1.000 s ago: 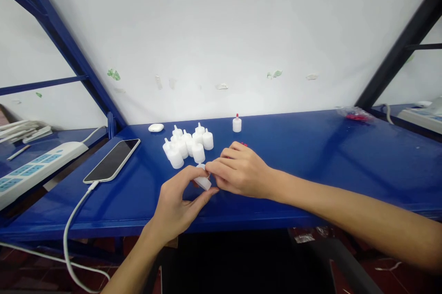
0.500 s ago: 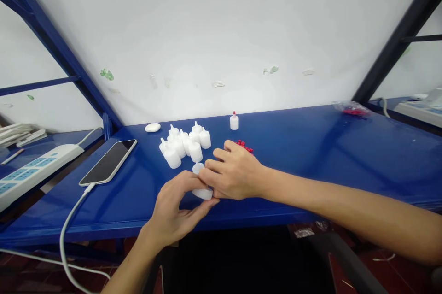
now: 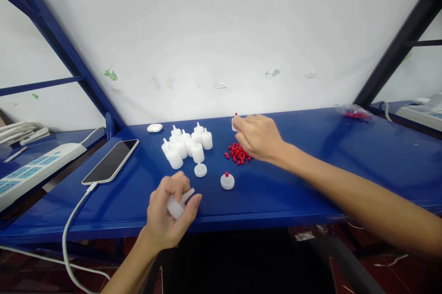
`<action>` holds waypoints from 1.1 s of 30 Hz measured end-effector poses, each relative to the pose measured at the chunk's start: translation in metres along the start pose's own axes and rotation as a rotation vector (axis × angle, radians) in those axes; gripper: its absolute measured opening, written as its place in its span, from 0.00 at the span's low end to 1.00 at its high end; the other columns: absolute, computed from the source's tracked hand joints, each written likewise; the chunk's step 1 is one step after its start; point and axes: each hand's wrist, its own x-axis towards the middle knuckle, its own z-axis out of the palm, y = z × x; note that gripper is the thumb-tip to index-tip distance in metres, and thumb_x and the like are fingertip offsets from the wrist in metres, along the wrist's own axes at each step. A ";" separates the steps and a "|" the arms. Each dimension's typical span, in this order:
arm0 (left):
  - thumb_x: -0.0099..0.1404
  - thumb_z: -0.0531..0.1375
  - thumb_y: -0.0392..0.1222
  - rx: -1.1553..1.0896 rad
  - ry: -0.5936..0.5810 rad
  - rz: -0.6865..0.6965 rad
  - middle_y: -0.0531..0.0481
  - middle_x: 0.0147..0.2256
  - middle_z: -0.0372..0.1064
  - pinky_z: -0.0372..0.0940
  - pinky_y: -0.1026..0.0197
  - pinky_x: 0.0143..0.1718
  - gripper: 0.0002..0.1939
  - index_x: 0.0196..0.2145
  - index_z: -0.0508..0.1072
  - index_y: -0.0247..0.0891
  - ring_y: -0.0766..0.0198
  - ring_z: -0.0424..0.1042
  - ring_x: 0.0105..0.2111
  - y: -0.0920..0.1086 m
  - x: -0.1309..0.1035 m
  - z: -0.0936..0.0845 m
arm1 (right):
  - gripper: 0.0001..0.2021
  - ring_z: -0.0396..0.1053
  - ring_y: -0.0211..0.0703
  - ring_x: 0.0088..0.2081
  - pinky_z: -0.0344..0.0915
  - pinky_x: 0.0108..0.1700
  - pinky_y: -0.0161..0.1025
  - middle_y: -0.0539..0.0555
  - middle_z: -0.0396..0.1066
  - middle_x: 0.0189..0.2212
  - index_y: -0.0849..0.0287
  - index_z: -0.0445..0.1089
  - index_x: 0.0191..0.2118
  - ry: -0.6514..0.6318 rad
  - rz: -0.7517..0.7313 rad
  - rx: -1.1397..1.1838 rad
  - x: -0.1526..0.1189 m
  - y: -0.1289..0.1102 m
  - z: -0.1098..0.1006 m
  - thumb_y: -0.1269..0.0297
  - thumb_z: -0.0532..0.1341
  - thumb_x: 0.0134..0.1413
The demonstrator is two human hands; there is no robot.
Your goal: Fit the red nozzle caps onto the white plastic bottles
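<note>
My left hand [image 3: 171, 213] is wrapped around a white nozzle bottle [image 3: 175, 208], tilted, its spout pointing up to the right. Over the back of the table my right hand [image 3: 260, 137] has its fingers curled together; their tips overlap a small white bottle with a red tip [image 3: 234, 124], and whatever they may hold is hidden. Below that hand lies a pile of small red caps [image 3: 238, 153]. A round white piece with a red cap [image 3: 227, 181] sits nearer the front edge. To its left is a white disc-like piece [image 3: 200, 170].
Several white nozzle bottles [image 3: 186, 144] stand clustered left of the red caps. A phone [image 3: 110, 161] with a charging cable and a white earbud case [image 3: 154, 127] lie farther left. A clear bag with red pieces [image 3: 355, 113] rests at the back right.
My right hand has left the bottle and moved up and right, toward the red-tipped one. My left hand has drawn down and left, still holding its bottle. The red-capped white piece now shows.
</note>
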 end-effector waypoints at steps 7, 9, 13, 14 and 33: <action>0.75 0.47 0.48 0.194 0.079 -0.342 0.51 0.37 0.66 0.60 0.58 0.39 0.13 0.43 0.68 0.43 0.61 0.66 0.37 -0.004 0.015 -0.001 | 0.16 0.67 0.42 0.31 0.50 0.32 0.39 0.57 0.75 0.41 0.60 0.70 0.44 -0.331 -0.166 0.100 -0.002 0.043 0.010 0.63 0.46 0.70; 0.75 0.50 0.45 0.343 0.033 -0.363 0.50 0.44 0.70 0.61 0.58 0.45 0.11 0.47 0.71 0.44 0.59 0.68 0.44 -0.005 0.020 -0.001 | 0.17 0.68 0.42 0.31 0.49 0.31 0.39 0.57 0.76 0.38 0.60 0.71 0.42 -0.392 -0.199 0.086 0.002 0.042 0.012 0.61 0.47 0.71; 0.73 0.54 0.42 0.512 -0.088 -0.273 0.49 0.50 0.73 0.62 0.55 0.53 0.13 0.52 0.72 0.44 0.57 0.68 0.52 -0.011 0.022 0.003 | 0.22 0.65 0.41 0.26 0.47 0.31 0.40 0.57 0.75 0.29 0.61 0.71 0.31 -0.441 -0.287 0.016 0.015 0.040 0.012 0.58 0.46 0.71; 0.73 0.54 0.41 0.544 -0.102 -0.263 0.49 0.51 0.73 0.62 0.53 0.55 0.13 0.51 0.73 0.43 0.56 0.68 0.53 -0.013 0.022 0.005 | 0.23 0.64 0.40 0.25 0.46 0.31 0.40 0.57 0.74 0.27 0.61 0.70 0.29 -0.448 -0.315 -0.001 0.017 0.040 0.012 0.58 0.46 0.71; 0.71 0.56 0.43 0.560 -0.118 -0.374 0.48 0.45 0.71 0.67 0.65 0.25 0.12 0.44 0.80 0.45 0.62 0.74 0.37 -0.014 0.022 0.005 | 0.21 0.62 0.42 0.32 0.50 0.41 0.43 0.55 0.71 0.32 0.61 0.67 0.31 -0.387 -0.230 0.157 -0.002 0.060 0.024 0.54 0.46 0.69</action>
